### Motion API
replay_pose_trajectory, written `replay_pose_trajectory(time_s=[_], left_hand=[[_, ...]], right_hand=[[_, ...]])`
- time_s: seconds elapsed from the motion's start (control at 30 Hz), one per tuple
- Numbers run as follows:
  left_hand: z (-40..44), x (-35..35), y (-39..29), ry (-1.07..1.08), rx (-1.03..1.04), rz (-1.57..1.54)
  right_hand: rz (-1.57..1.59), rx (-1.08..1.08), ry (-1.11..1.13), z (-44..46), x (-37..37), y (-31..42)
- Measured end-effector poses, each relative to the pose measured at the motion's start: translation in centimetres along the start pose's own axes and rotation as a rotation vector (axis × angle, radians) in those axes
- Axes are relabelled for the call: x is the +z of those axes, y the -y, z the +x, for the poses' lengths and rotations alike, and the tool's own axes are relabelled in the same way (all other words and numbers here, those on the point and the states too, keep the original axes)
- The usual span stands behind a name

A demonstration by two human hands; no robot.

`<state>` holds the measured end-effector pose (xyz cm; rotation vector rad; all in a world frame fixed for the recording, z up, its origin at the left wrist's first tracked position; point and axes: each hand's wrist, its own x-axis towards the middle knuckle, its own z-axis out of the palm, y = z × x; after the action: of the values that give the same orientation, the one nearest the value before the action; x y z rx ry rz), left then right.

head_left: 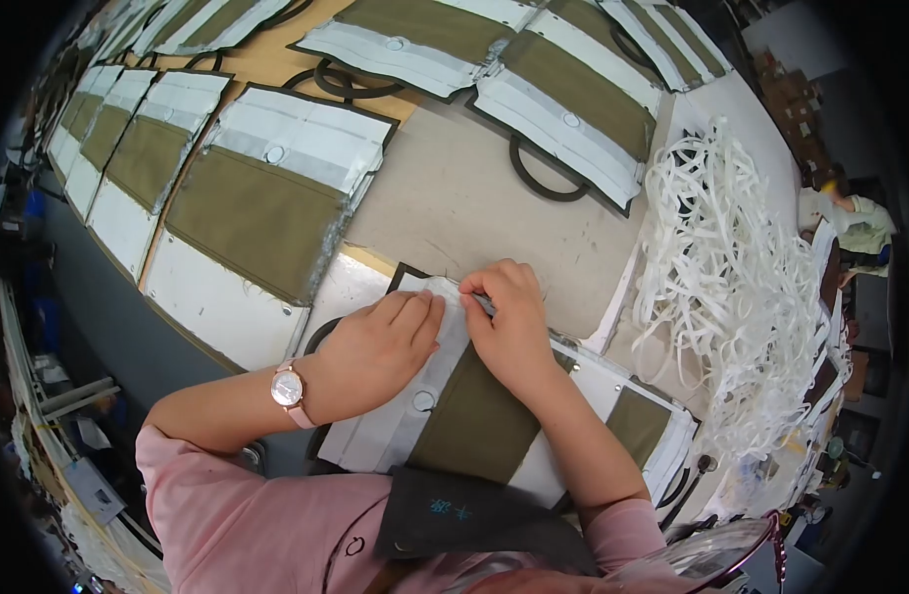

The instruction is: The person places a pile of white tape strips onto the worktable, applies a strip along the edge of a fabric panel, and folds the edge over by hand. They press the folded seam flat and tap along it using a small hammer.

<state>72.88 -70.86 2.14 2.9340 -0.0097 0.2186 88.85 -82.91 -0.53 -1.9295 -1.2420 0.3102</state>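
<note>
An olive and white fabric panel [479, 411] with dark edging and a dark loop handle lies on a white board in front of me. A round white disc [423, 400] sits on its pale band. My left hand [380, 346], below a watch with a pink strap, has its fingers closed together at the far end of the pale band [443, 327]. Close beside it, my right hand [507, 322] pinches the panel's far edge between thumb and fingers. The fingertips partly cover that edge. Whatever lies under them is hidden.
Similar olive and white panels [261, 188] lie on boards at the left, and others [573, 94] at the back. A large tangled heap of white strips [722, 267] fills the right side of the table [445, 188]. A person [860, 223] is at the far right.
</note>
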Motion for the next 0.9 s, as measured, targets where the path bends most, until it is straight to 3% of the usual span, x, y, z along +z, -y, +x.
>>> replay_pose_trajectory(time_s=[0.47,0.9], left_hand=[[0.24,-0.04,-0.44,0.013,-0.004,0.068],[0.38,-0.07,-0.54,0.007,-0.008,0.085]], right_hand=[[0.003,0.064,-0.04,0.14,0.43,0.36],[-0.029,-0.061,-0.045,0.15,0.64,0.09]])
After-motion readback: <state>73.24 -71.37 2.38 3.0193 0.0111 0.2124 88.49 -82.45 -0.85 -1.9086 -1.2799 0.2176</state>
